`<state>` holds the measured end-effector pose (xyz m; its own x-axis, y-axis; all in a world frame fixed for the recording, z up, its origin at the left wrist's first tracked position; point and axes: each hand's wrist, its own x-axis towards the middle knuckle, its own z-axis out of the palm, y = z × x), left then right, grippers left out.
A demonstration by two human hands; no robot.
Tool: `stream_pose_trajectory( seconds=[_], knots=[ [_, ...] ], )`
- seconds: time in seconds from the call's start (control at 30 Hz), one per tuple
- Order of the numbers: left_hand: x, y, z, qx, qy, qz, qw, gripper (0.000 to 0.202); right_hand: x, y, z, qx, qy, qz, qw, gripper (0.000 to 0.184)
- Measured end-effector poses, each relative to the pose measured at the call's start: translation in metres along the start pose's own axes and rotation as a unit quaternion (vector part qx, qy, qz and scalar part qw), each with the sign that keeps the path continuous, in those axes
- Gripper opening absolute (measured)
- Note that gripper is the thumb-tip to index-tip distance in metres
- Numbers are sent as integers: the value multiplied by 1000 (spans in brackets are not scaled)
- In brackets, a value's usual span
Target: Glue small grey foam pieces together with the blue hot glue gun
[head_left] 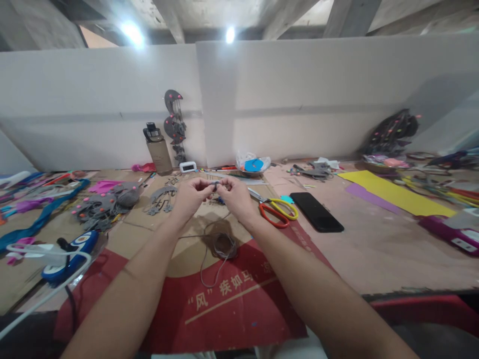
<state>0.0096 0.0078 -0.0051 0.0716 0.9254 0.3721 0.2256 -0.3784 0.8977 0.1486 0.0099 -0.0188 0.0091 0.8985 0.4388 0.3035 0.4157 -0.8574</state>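
My left hand [190, 197] and my right hand [236, 195] meet above the cardboard, fingertips almost touching. Both are closed in a pinch on a small dark grey piece [214, 184], too small to make out exactly. Below them lies a loose coil of thin grey cord [225, 246], with strands trailing left and toward the front. Scissors with red and yellow handles [275, 213] lie just right of my right hand, blades partly behind it. Beyond my left wrist is a grey felt cut-out [163, 198] with small dangling shapes.
A black phone [317, 212] lies right of the scissors. Grey felt pieces with pink beads [107, 203] are heaped at left, near a blue glue gun [71, 257]. A bottle [159, 152] stands by the wall. Yellow sheet [396, 192] and magenta tool [451, 234] lie right.
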Motion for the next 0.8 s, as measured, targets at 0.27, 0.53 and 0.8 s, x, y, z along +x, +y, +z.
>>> stream_pose_trajectory(
  seconds=[0.27, 0.53, 0.8],
  knots=[
    [5, -5, -10, 128, 115, 84, 981, 8, -4, -1, 7, 34, -41, 7, 999, 21],
    [22, -28, -40, 171, 210, 42, 962, 17, -14, -15, 8, 82, -103, 76, 988, 20],
    [34, -67, -59, 68, 257, -40, 963, 14, -17, -53, -17, 215, -144, 146, 955, 10]
  ],
)
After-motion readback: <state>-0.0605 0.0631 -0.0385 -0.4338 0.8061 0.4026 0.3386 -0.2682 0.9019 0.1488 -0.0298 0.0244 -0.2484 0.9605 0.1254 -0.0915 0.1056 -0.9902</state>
